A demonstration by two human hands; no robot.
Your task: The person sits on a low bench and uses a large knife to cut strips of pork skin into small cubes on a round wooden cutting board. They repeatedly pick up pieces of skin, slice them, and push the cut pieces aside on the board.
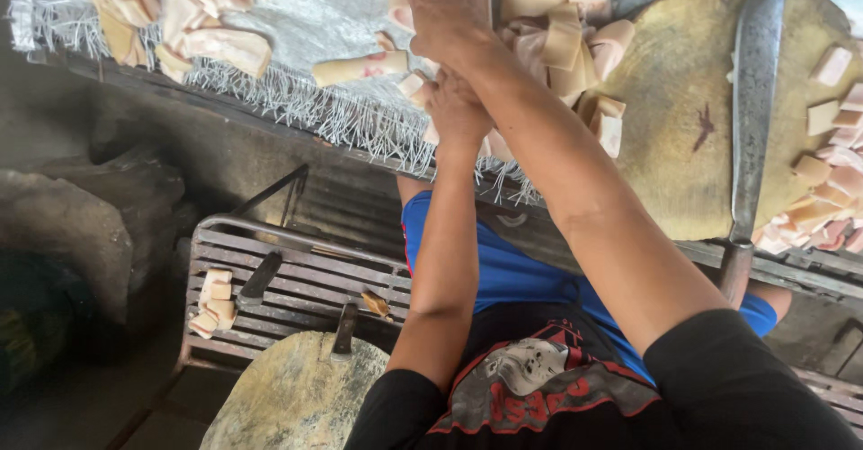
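My right hand (449, 14) reaches across to a heap of pale, pinkish meat pieces (562, 41) on a grey woven cloth (306, 18). Its back faces me and its fingertips run off the top edge. My left hand (458, 113) sits just under the right wrist at the cloth's fringed edge, among small pieces. Its fingers are hidden by my right forearm. To the right, a long cleaver (753, 99) lies across a round wooden chopping block (674, 144), touched by neither hand. More cut pieces (831, 171) lie on the block's right side.
More meat strips (180, 18) are piled at the cloth's far left. Lower down, a metal slatted rack (306, 288) holds a few pieces (211, 304) and a dark knife (261, 279). A second round block (292, 400) has a blade (344, 333) resting on it.
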